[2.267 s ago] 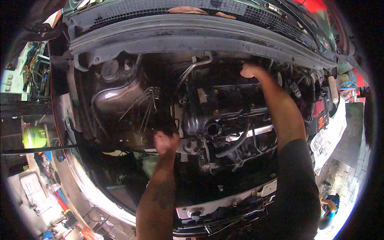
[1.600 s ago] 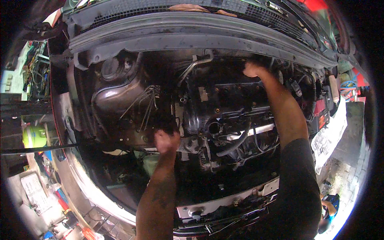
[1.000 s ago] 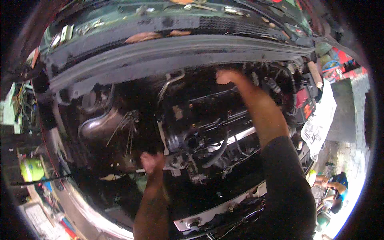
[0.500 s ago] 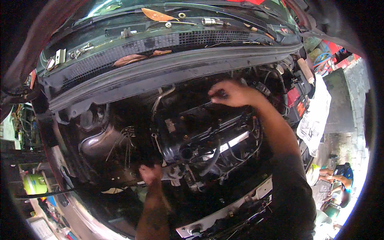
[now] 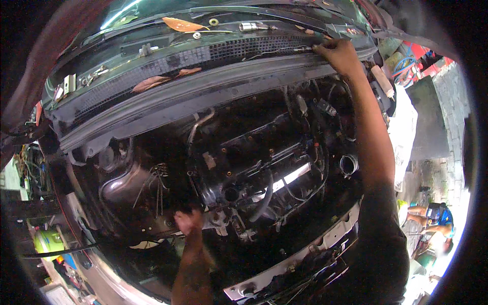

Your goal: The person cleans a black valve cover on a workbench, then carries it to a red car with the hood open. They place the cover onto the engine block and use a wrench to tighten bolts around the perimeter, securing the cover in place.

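Observation:
My right hand (image 5: 339, 57) reaches over the far right of the engine bay to the black plastic cowl (image 5: 223, 76) below the windshield. Its fingers are drawn together against the cowl, beside one end of a thin wire (image 5: 274, 51); what they hold, if anything, is hidden. Low in the bay my left hand (image 5: 188, 221) rests by the near left corner of the black engine (image 5: 244, 157), its fingers lost in shadow. A thin cable bundle (image 5: 158, 175) hangs just beyond it.
On the cowl lie a socket tool (image 5: 249, 27), dry leaves (image 5: 182, 24), washers (image 5: 213, 22) and small metal parts (image 5: 94, 75). White sheeting (image 5: 404, 134) drapes the right fender. Another person (image 5: 432, 218) sits off to the right. A front crossbar (image 5: 325, 236) spans the near side.
My right hand has moved from above the engine, away and to the right, onto the cowl. My left hand stays in nearly the same place. The view has shifted slightly.

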A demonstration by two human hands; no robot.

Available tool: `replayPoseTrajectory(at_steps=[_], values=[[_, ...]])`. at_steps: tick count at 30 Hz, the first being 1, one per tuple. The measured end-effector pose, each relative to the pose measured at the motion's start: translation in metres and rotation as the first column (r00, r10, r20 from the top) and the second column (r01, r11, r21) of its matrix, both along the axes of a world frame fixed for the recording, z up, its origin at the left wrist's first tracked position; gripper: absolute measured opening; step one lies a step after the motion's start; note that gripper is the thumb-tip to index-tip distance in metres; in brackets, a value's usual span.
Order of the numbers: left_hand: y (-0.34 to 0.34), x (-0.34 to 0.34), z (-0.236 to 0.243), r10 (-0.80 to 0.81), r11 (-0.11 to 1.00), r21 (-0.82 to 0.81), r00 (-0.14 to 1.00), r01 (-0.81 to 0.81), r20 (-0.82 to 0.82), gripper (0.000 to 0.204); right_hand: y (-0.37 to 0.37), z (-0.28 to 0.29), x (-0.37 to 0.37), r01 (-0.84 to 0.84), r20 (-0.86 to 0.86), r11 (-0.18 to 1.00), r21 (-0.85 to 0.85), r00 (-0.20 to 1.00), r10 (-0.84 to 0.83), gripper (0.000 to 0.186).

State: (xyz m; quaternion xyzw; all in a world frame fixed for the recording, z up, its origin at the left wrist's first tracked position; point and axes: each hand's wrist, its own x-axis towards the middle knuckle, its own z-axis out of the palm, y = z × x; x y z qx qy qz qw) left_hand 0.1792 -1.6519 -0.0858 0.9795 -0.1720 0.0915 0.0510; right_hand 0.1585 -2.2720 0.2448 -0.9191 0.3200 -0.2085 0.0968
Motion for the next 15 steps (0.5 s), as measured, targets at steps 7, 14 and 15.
replayPoseTrajectory(at_steps=[7, 14, 15], values=[[0.002, 0.005, 0.009, 0.086, 0.994, -0.055, 0.982, -0.096, -0.166, 0.043, 0.005, -0.009, -0.008, 0.078, 0.292, 0.997, -0.022, 0.954, -0.068, 0.040], [0.022, 0.021, -0.023, 0.326, 0.927, -0.005, 0.811, -0.376, -0.486, 0.046, 0.006, -0.005, -0.012, -0.037, 0.301, 0.998, -0.060, 0.952, 0.053, 0.032], [0.026, 0.023, -0.028, 0.327, 0.932, 0.009, 0.834, -0.361, -0.444, 0.046, 0.008, -0.003, -0.013, -0.047, 0.338, 0.998, -0.043, 0.939, 0.059, 0.030]])
